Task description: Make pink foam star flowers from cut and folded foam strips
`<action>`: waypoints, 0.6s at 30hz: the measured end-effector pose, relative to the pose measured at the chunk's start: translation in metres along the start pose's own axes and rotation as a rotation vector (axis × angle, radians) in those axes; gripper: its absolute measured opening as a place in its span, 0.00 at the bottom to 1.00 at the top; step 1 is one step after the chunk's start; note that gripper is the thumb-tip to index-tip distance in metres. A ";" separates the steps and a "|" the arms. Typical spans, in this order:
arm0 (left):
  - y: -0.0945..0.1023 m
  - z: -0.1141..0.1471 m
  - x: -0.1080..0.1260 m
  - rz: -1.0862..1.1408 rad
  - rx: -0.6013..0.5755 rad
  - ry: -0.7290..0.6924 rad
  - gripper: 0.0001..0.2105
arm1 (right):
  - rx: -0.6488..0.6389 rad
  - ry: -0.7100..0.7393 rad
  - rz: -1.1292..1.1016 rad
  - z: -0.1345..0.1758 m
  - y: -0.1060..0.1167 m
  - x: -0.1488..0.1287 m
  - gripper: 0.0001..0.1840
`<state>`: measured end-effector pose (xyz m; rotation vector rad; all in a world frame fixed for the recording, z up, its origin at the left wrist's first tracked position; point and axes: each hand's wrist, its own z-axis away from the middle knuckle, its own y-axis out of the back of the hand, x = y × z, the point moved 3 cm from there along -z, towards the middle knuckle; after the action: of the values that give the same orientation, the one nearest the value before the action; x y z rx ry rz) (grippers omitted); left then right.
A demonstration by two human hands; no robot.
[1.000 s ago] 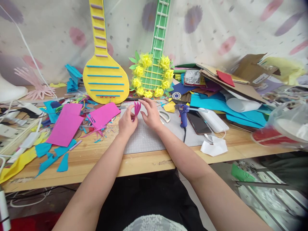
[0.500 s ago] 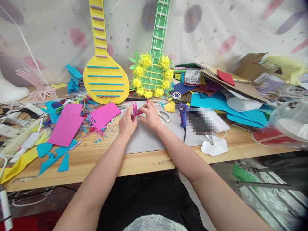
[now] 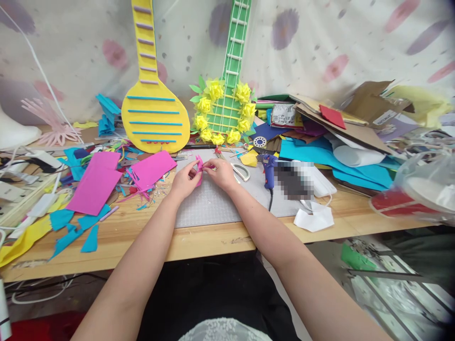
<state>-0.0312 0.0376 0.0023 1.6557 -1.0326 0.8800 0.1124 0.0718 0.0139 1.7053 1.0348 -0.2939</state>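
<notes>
Between my two hands is a small folded piece of magenta paper (image 3: 199, 164), its strips sticking up and out. My left hand (image 3: 185, 180) pinches it from the left, thumb and fingers closed on it. From the right, my right hand (image 3: 221, 173) pinches another part of it with the fingertips. Both hands are above the grey cutting mat (image 3: 209, 208). White-handled scissors (image 3: 242, 172) lie just right of my right hand. Magenta sheets (image 3: 152, 169) with thin cut strips rest left of my left hand.
A yellow paper guitar (image 3: 156, 118) and a green one (image 3: 227, 106) with yellow flowers lean at the back. A blue glue gun (image 3: 269, 173) lies right of the scissors. Blue scraps (image 3: 90, 239) litter the left; stacked paper and card (image 3: 302, 149) fill the right.
The magenta paper has turned between my fingers, and its upright strips now look narrower. My left fingers have shifted around it, and a lower part shows below them. Both hands still hold it.
</notes>
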 end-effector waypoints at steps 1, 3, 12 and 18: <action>0.000 -0.001 -0.001 -0.010 0.003 0.000 0.20 | 0.005 -0.015 -0.013 0.000 0.000 0.001 0.03; -0.001 -0.003 -0.004 -0.022 0.015 -0.007 0.20 | 0.011 -0.041 -0.028 0.000 0.000 0.002 0.03; 0.001 -0.003 -0.009 -0.068 0.010 0.010 0.22 | 0.034 -0.162 -0.104 0.002 0.004 0.004 0.04; 0.002 -0.002 -0.010 -0.210 -0.028 0.022 0.24 | 0.026 -0.211 -0.111 0.003 0.004 0.004 0.06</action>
<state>-0.0374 0.0411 -0.0055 1.6918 -0.8347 0.7400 0.1187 0.0706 0.0131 1.6034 0.9738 -0.5493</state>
